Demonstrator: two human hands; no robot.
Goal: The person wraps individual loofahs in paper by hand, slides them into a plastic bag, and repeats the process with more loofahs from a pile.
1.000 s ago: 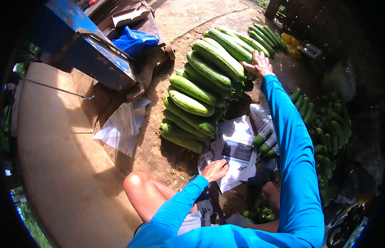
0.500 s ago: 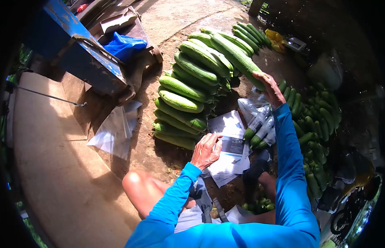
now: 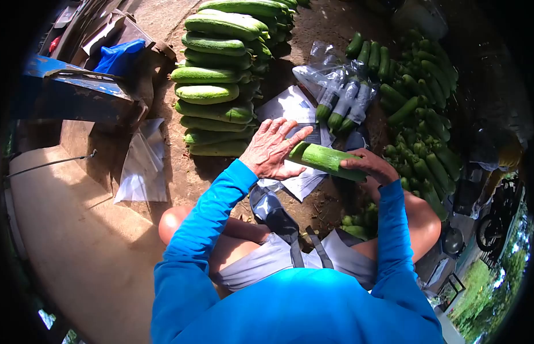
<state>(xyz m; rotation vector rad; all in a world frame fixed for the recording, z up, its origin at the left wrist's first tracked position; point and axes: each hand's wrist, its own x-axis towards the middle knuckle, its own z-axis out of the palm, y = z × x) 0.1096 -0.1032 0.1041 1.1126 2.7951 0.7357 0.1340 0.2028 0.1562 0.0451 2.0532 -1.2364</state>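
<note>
A long green gourd (image 3: 321, 159) lies crosswise in front of me above my lap. My right hand (image 3: 375, 166) is wrapped round its right end. At the other end, my left hand (image 3: 274, 150) has its fingers spread, with the palm close to the gourd's tip; whether it touches is hard to tell. Printed newspaper sheets (image 3: 290, 105) lie on the ground beneath and beyond my hands. Just past them rest several gourds partly wrapped in paper and clear plastic (image 3: 342, 102). A tall stack of large gourds (image 3: 212, 74) stands beyond my left hand.
Many smaller green gourds (image 3: 430, 123) are heaped on the right. Left of the stack lies a plastic sheet (image 3: 142, 163), near a worn blue wooden piece (image 3: 78, 86) and a blue bag (image 3: 119, 56). A pale ledge (image 3: 78, 229) curves along the left.
My right hand has brought the gourd from beside the far stack back towards my lap. My left hand has lifted from the newspaper and spread open by the gourd's end. The view has shifted.
</note>
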